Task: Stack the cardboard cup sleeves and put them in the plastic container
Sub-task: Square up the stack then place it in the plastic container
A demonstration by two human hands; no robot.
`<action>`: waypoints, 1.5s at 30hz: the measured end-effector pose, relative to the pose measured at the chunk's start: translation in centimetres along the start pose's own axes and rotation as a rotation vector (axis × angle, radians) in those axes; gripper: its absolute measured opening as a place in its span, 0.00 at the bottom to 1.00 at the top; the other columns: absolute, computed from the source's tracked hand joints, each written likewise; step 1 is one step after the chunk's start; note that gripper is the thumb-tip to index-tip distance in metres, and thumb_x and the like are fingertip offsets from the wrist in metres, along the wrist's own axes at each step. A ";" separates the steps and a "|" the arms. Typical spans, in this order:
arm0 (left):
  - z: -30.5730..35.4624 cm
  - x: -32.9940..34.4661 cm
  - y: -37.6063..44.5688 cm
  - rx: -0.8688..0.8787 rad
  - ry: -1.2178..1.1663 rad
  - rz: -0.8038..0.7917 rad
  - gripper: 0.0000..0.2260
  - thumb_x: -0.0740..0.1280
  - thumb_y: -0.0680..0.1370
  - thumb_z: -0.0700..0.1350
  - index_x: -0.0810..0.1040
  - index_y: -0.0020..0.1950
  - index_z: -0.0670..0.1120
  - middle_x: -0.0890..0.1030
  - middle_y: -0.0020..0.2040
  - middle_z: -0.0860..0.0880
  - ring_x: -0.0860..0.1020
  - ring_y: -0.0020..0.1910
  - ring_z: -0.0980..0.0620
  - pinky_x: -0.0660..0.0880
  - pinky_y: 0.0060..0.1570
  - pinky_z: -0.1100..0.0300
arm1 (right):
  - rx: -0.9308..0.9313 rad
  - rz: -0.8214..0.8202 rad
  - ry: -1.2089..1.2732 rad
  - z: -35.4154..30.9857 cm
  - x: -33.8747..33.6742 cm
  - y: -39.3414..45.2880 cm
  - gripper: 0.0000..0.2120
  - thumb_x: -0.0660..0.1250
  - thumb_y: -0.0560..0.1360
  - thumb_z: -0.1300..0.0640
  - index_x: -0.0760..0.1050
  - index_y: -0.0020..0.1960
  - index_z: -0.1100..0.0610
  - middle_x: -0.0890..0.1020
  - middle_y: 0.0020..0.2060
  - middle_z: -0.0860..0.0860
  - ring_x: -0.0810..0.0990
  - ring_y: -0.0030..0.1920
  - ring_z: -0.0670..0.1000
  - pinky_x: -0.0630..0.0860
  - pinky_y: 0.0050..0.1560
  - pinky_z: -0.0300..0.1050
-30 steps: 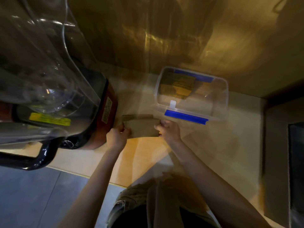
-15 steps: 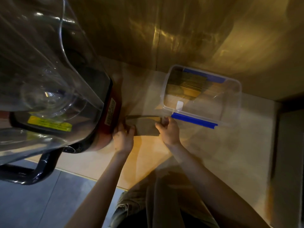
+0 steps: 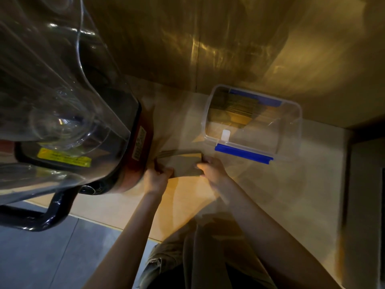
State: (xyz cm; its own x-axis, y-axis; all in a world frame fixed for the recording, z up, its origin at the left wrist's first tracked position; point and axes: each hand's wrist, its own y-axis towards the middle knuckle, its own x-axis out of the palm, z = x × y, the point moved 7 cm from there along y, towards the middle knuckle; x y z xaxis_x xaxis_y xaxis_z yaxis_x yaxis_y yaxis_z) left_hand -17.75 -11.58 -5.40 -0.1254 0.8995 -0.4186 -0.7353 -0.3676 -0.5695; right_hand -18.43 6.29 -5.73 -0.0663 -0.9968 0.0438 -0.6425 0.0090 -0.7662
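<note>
A stack of flat brown cardboard cup sleeves sits on the wooden counter, pinched between both hands. My left hand grips its left end and my right hand grips its right end. Just beyond, to the right, stands the clear plastic container with blue clip edges, open on top. More sleeves lie stacked inside it at the far left. The lower edges of the held stack are hidden by my fingers.
A large blender with a clear jug and a dark red base stands right beside my left hand. A shiny metal wall backs the counter. A dark surface lies at the far right.
The view has shifted a little. Both hands stay clamped on the sleeve stack, which has barely moved on the counter; my left hand has slid lower along its left end.
</note>
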 end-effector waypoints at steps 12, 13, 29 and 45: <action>0.7 5.3 -6.2 0.324 0.224 -0.331 0.26 0.72 0.68 0.40 0.68 0.65 0.43 0.75 0.56 0.47 0.76 0.51 0.49 0.77 0.53 0.51 | -0.205 0.114 -0.019 4.9 -8.2 -6.3 0.17 0.66 0.70 0.71 0.73 0.54 0.56 0.80 0.45 0.53 0.78 0.50 0.53 0.75 0.42 0.37; 0.9 5.8 -7.1 0.386 0.255 -0.357 0.26 0.72 0.69 0.40 0.68 0.64 0.43 0.76 0.55 0.48 0.76 0.52 0.50 0.77 0.53 0.52 | -0.246 0.156 -0.036 5.4 -9.1 -7.2 0.18 0.66 0.70 0.71 0.72 0.56 0.57 0.80 0.47 0.53 0.78 0.51 0.53 0.76 0.43 0.35; -1.2 9.0 -10.6 0.547 0.351 -0.427 0.30 0.67 0.73 0.40 0.59 0.72 0.47 0.74 0.65 0.39 0.74 0.62 0.41 0.69 0.55 0.60 | -0.383 0.361 -0.283 8.4 -10.7 -11.4 0.23 0.62 0.74 0.65 0.64 0.67 0.54 0.76 0.62 0.54 0.75 0.61 0.53 0.74 0.63 0.51; -1.6 7.8 -11.2 0.524 0.226 -0.368 0.27 0.62 0.76 0.39 0.57 0.73 0.46 0.74 0.67 0.43 0.73 0.65 0.48 0.68 0.56 0.66 | -0.376 0.379 -0.269 8.8 -9.3 -10.9 0.27 0.55 0.78 0.62 0.49 0.74 0.53 0.67 0.71 0.55 0.69 0.67 0.52 0.66 0.65 0.41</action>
State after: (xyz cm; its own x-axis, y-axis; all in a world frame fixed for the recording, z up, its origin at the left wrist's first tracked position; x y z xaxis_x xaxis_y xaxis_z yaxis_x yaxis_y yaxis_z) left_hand -9.47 -0.80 -3.44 0.2951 0.8518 -0.4329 -0.9363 0.1674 -0.3088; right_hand -4.07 14.80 -3.46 -0.1797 -0.9034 -0.3894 -0.8412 0.3463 -0.4152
